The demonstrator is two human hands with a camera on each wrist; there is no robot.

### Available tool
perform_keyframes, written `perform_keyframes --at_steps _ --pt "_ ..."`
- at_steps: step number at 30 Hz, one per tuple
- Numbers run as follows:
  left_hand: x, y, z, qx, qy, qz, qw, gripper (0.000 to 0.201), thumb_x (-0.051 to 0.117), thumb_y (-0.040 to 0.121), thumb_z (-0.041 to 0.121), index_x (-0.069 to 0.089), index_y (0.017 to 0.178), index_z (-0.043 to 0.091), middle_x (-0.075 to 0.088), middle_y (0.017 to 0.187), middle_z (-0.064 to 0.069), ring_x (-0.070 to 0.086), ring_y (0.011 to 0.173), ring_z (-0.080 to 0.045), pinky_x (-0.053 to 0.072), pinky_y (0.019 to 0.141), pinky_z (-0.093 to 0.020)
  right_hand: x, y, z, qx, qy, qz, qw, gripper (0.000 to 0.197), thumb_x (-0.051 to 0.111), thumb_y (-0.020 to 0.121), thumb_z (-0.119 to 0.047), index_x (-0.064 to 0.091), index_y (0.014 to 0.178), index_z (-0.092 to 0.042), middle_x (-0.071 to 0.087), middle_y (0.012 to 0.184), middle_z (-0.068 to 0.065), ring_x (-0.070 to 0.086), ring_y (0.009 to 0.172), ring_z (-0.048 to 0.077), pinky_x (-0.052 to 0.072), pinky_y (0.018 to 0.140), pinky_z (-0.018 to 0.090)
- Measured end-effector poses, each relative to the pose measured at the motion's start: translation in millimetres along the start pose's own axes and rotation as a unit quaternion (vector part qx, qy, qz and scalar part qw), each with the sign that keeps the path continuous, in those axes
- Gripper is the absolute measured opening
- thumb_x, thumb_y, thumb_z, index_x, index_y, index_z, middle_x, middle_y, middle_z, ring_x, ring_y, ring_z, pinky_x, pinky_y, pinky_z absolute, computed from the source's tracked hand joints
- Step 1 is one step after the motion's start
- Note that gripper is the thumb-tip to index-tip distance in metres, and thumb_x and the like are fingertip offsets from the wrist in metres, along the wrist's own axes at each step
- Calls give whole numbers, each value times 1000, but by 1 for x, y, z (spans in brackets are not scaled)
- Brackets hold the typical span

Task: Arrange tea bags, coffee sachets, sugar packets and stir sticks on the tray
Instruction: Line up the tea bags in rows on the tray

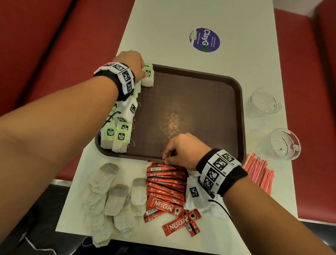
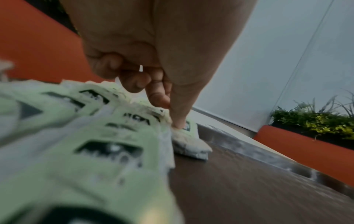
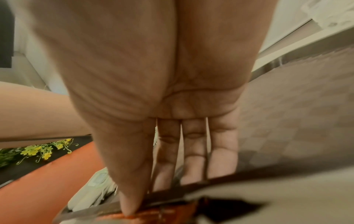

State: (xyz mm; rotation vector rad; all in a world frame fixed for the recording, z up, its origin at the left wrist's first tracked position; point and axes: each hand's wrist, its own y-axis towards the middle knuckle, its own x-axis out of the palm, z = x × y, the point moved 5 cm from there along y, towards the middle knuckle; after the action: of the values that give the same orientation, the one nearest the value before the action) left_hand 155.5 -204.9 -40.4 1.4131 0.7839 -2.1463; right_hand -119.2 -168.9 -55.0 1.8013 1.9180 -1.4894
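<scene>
Far-left on the brown plastic tray (image 1: 195, 101), left hand (image 1: 131, 62) is pinching a green-labelled paper tea bag (image 1: 148, 77); I'm squaring it to the tea-bag row (image 1: 119, 135). Right hand (image 1: 181, 149) is seemingly gripping the near rim.

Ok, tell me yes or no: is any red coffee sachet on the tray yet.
No: every coffee sachet lies on the table in front of the tray, which holds only tea bags.

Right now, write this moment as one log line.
left hand: holds tea bag, tray far-left corner | right hand: tray near rim, thumb on coffee sachets, grip unclear | stir sticks: on table
</scene>
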Motion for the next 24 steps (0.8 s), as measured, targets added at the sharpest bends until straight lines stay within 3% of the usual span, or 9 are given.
perform_keyframes --at_steps 4,7,10,13,15,17,21,24 --pt "3 -1 14 11 42 -6 999 37 68 86 39 59 109 12 63 105 -9 61 96 -34 47 73 -35 1 1 0 5 0 -6 1000 6 75 87 -27 77 92 -29 73 96 -11 65 86 6 56 83 28" --pt "10 -1 23 26 83 -53 995 37 69 85 47 57 82 13 61 88 -8 57 80 -31 43 66 -32 0 -1 -1 7 0 -10 1000 5 75 87 -26 77 91 -29 73 95 -11 65 86 6 57 84 29" --pt "14 0 23 23 88 -64 994 34 69 85 40 53 66 16 57 71 -5 54 63 -25 37 55 -27 -1 -2 -2 9 -1 -6 1000 6 74 88 -25 77 92 -28 73 95 -11 65 86 5 57 85 30" --pt "11 -2 25 25 91 -65 993 39 65 88 47 56 69 14 61 76 -8 53 64 -24 40 58 -29 -2 -5 -5 14 -12 -7 1000 7 73 88 -26 77 94 -27 73 95 -11 66 87 6 57 86 31" --pt "0 -10 29 39 91 -63 993 45 61 88 58 63 83 12 65 86 -7 59 77 -26 47 67 -34 -4 -7 -10 15 -29 -7 999 10 70 90 -29 77 98 -27 73 97 -10 66 90 9 57 87 32" --pt "-17 -24 32 72 62 -43 995 43 60 89 58 64 94 16 64 91 -1 59 88 -23 48 74 -35 -6 -11 -16 22 -50 -16 998 19 68 91 -35 74 107 -26 72 103 -8 65 96 13 56 89 34" --pt "-50 -83 28 151 -14 -16 988 27 61 89 56 62 91 29 61 83 12 58 78 -11 42 68 -29 -5 -18 -32 10 -69 -13 997 30 66 92 -40 68 119 -26 69 111 -7 62 101 15 54 90 36" --pt "-47 -136 18 204 -6 -66 977 18 64 90 49 65 90 31 63 82 13 53 69 0 43 64 -26 5 -22 -51 -39 -81 18 996 29 68 89 -37 69 115 -24 68 109 -7 62 100 16 52 88 35"
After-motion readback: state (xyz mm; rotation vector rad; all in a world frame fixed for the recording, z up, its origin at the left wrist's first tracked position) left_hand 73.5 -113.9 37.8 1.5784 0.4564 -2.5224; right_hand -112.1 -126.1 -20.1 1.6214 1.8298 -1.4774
